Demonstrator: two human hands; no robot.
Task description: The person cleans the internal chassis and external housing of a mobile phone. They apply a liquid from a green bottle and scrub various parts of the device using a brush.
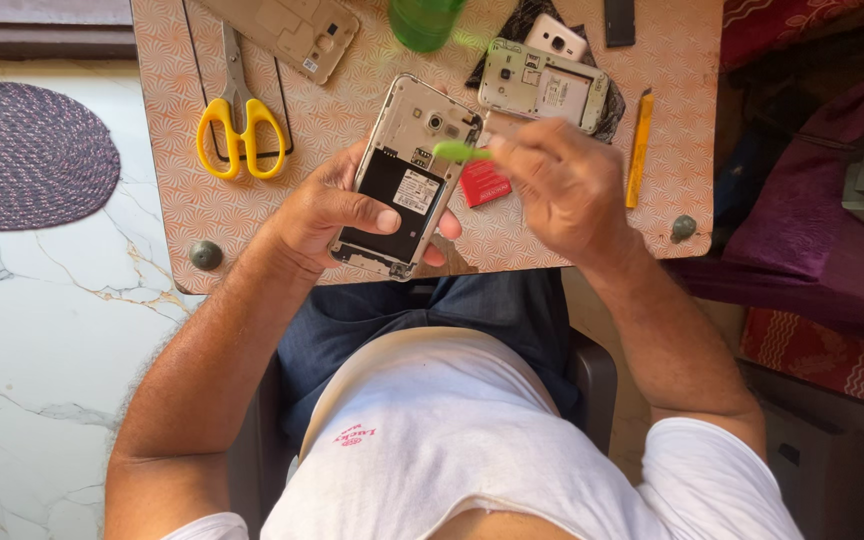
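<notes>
Phone (407,180) with back removed sits clasped in left hand (327,215); right hand (562,185) pinches a blurred green tool (462,152), its tip unclear.

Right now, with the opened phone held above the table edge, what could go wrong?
The left hand holds the opened phone partly past the table edge, so a slip might drop it. The right hand brings a green tool close to the exposed parts; hard pressure could scratch them.
</notes>
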